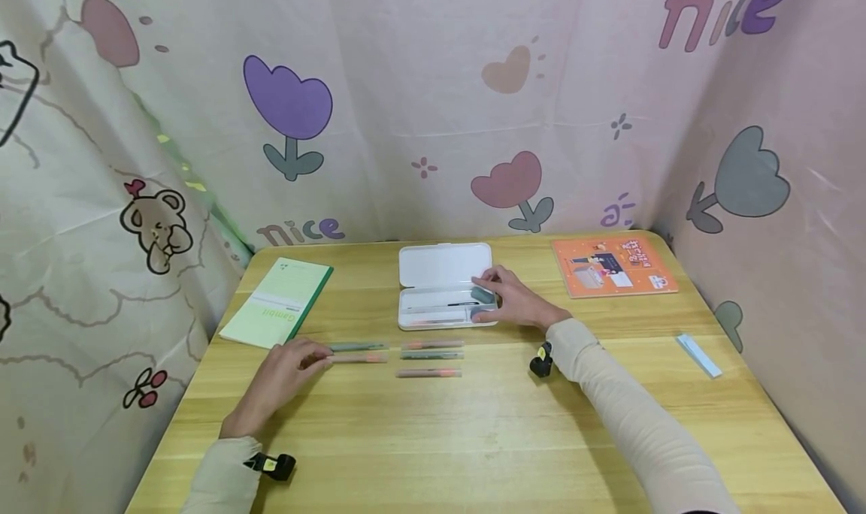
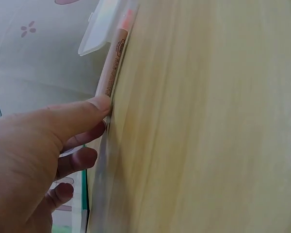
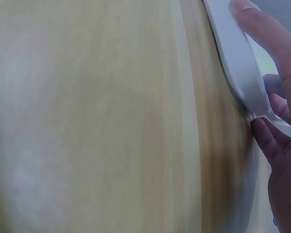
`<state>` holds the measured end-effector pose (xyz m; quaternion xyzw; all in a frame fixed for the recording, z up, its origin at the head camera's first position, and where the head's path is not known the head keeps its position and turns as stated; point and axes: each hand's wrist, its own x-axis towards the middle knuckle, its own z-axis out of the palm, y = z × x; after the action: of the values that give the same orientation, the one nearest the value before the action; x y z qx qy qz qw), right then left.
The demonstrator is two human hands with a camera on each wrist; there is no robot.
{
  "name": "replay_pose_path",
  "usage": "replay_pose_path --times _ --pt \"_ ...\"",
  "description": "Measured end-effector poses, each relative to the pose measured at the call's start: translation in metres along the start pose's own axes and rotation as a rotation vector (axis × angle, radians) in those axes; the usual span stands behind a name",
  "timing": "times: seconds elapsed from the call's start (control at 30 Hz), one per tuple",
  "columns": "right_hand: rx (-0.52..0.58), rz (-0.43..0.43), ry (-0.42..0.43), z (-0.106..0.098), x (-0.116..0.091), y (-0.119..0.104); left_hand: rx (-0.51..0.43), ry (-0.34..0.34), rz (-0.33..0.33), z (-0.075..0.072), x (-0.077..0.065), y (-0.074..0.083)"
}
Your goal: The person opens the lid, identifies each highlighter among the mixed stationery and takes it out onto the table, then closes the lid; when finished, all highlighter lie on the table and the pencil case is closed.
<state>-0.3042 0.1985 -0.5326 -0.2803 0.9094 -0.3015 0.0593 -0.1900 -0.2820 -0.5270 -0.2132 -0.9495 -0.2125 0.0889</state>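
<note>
While the left hand (image 1: 284, 373) is pinching an orange-tipped pen (image 1: 358, 358) at its 9 o'clock end, the right hand (image 1: 519, 302) is gripping the open pencil case (image 1: 444, 266) at its 3 o'clock end. A green pen (image 1: 358, 346) is lying just beside the orange-tipped pen, at 12 o'clock; three more pens (image 1: 431, 355) are lying at 3 o'clock. A notebook (image 1: 277, 303) is resting at the left hand's 12 o'clock.
</note>
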Motion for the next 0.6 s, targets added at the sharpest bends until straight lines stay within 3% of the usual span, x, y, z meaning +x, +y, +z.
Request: replay_pose_path --times 0.6 --pt "0.001 -0.002 -0.001 -0.0017 -0.0004 -0.0015 -0.013 -0.012 -0.028 0.0003 -0.0002 -0.0029"
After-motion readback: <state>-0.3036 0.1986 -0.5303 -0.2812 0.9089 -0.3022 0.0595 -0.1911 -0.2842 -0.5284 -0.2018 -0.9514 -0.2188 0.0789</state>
